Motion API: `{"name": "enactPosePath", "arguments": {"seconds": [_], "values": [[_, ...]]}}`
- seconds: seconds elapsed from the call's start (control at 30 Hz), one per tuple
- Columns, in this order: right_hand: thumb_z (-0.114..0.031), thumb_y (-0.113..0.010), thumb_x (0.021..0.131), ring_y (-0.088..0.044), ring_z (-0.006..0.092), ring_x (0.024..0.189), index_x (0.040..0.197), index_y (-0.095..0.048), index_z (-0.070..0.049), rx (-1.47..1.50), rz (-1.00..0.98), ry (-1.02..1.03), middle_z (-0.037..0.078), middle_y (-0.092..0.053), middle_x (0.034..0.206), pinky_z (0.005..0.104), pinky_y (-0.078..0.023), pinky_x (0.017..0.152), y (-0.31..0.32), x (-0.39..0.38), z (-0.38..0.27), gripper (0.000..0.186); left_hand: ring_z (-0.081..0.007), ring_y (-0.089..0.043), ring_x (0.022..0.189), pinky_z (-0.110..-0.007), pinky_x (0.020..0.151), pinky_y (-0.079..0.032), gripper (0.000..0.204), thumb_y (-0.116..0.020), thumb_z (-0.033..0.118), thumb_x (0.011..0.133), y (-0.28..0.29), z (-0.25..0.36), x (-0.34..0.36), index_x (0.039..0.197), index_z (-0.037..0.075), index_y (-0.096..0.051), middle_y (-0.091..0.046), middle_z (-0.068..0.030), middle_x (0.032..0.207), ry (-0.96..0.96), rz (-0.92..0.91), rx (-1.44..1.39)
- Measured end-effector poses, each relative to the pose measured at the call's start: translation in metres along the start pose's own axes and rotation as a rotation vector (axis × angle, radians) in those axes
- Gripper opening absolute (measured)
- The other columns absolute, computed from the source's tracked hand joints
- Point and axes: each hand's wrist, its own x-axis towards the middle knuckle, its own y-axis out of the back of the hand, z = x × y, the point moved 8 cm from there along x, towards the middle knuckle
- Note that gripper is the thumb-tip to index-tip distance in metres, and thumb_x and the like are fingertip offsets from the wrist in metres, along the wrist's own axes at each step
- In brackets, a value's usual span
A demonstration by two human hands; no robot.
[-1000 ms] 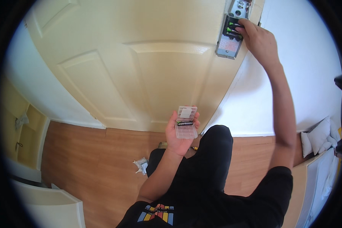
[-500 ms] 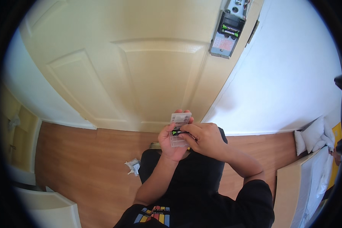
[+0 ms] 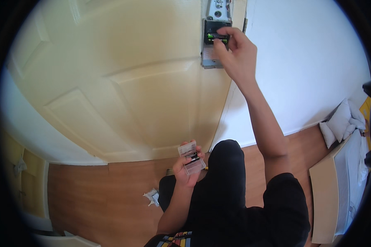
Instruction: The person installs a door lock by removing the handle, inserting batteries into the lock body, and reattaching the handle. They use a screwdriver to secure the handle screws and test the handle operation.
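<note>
My right hand point(image 3: 237, 53) reaches up to the lock unit point(image 3: 212, 61) on the cream door point(image 3: 148, 90), thumb and forefinger pinching at a green-and-black battery point(image 3: 211, 36) in its open black compartment. Another battery lies alongside, partly behind my fingers. Low in front of the door, my left hand point(image 3: 182, 173) holds an open clear plastic case point(image 3: 196, 166) with a dark battery point(image 3: 191, 157) across its middle, partly covered by my thumb.
Grey pillows point(image 3: 340, 119) lie against the white wall at right, beside a leaning pale board point(image 3: 325, 185). A crumpled packet point(image 3: 151, 196) lies on the wooden floor point(image 3: 90, 197) left of my dark-trousered knee point(image 3: 226, 164). A cream recessed cabinet point(image 3: 31, 185) stands at far left.
My right hand was at the compartment, came down to pinch at the case, and is now back up at the compartment. The camera view has shifted, and my left hand still holds the case.
</note>
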Motion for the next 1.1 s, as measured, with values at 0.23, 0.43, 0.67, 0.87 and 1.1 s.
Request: {"name": "enactPosePath", "arguments": {"seconds": [0.23,0.43,0.67,0.87,1.1], "values": [[-0.025,-0.075,0.074,-0.055,0.0143,0.054,0.086,-0.071,-0.008,-0.253,0.044,-0.058,0.001,-0.057,0.057,0.0310,-0.046,0.056,-0.018,0.013,0.001,0.021,-0.0302,-0.058,0.119,-0.040,0.097,-0.049,0.052,-0.063,-0.002,0.078,-0.012,0.007,-0.004,0.129,0.009,-0.062,-0.061,-0.0139,0.134,-0.023,-0.033,0.004],[-0.021,-0.072,0.072,-0.057,0.0170,0.051,0.081,-0.068,-0.007,-0.314,0.043,0.041,0.001,-0.059,0.056,0.0324,-0.048,0.056,-0.029,0.016,-0.003,0.017,-0.0303,-0.058,0.118,-0.040,0.097,-0.049,0.052,-0.065,0.000,0.078,-0.011,0.006,-0.001,0.129,0.010,-0.062,-0.061,-0.0130,0.133,-0.032,-0.033,0.025],[-0.015,-0.071,0.073,-0.061,0.0152,0.053,0.086,-0.071,-0.007,-0.199,0.116,0.243,0.004,-0.063,0.062,0.0304,-0.050,0.053,-0.043,0.005,0.006,0.015,-0.0308,-0.057,0.119,-0.040,0.097,-0.049,0.051,-0.066,0.001,0.079,-0.009,0.006,-0.002,0.129,0.008,-0.065,-0.062,-0.0137,0.133,-0.017,-0.047,0.020],[-0.014,-0.075,0.087,-0.070,0.0240,0.064,0.107,-0.071,-0.009,-0.244,-0.023,0.499,0.009,-0.071,0.083,0.0363,-0.055,0.060,-0.021,-0.007,-0.002,0.021,-0.0326,-0.058,0.119,-0.041,0.096,-0.050,0.044,-0.065,0.012,0.088,-0.014,0.006,-0.001,0.132,0.006,-0.064,-0.062,-0.0169,0.133,0.014,-0.057,-0.052],[-0.010,-0.073,0.093,-0.063,0.0239,0.057,0.105,-0.066,-0.004,0.020,-0.077,0.439,0.011,-0.066,0.070,0.0356,-0.050,0.056,-0.009,-0.011,-0.037,0.015,-0.0333,-0.059,0.117,-0.044,0.095,-0.049,0.052,-0.058,0.024,0.092,-0.017,0.008,0.006,0.139,0.003,-0.056,-0.061,-0.0196,0.135,0.047,-0.130,-0.024]]}}
